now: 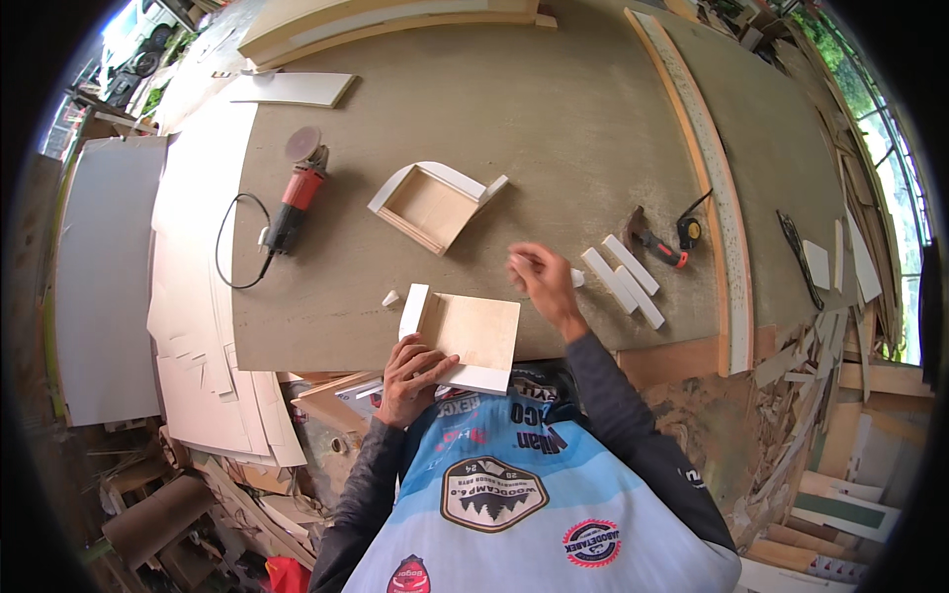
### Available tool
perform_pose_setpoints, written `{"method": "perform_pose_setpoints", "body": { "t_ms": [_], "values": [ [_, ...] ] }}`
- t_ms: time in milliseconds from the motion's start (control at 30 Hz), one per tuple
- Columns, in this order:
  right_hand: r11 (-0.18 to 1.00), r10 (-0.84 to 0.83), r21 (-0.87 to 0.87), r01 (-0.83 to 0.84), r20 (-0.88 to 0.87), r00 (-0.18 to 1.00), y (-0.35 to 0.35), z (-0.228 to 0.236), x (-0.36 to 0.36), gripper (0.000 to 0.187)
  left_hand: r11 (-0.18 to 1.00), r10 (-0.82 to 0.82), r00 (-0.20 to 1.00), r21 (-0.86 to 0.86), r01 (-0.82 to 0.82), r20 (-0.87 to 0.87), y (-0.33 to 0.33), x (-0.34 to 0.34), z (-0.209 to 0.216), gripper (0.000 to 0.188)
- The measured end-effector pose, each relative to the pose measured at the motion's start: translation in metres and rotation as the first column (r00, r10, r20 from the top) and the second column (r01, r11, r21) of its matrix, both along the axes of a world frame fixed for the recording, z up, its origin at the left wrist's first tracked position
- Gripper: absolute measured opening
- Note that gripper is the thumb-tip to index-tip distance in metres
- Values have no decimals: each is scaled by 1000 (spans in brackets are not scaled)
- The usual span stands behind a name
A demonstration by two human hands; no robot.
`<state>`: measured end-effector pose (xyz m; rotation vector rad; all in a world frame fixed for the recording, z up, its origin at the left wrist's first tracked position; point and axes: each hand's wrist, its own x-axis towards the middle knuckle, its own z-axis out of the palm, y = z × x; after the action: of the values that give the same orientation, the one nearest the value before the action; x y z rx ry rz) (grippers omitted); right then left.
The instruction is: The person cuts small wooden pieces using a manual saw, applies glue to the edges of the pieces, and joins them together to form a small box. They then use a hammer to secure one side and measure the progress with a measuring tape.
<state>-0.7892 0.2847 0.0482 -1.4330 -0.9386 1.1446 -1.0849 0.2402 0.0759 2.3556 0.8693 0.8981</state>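
Note:
My left hand grips the corner of a small wooden panel at the table's near edge. White-faced strips stand along the panel's left and near sides. My right hand hovers to the right of the panel's far corner, fingers curled together; whatever they may hold is hidden. Just beside that hand shows a small white object, partly covered. Left of the panel lies a small white cone-shaped piece. Farther off rests a shallow wooden box with a white curved side.
An angle grinder with a sanding disc lies at left, its cord looped. Several white-faced wooden strips, a hammer and a tape measure sit at right. Beyond them a long board crosses the table.

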Motion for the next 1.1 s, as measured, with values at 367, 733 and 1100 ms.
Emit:
{"method": "perform_pose_setpoints", "body": {
  "t_ms": [367,733,1100],
  "values": [
    [944,-209,130,305,947,245,-130,-33,106,50,906,-422,871,-141,399,-251,37,32,-48,63],
    [927,-299,267,263,950,89,-140,-56,119,28,967,-118,993,-226,119,16,49,49,-28,41],
    [976,-164,218,-1,736,657,-135,5,13,23,951,87,994,-303,-63,65,74,67,-17,52]
  ]
}}
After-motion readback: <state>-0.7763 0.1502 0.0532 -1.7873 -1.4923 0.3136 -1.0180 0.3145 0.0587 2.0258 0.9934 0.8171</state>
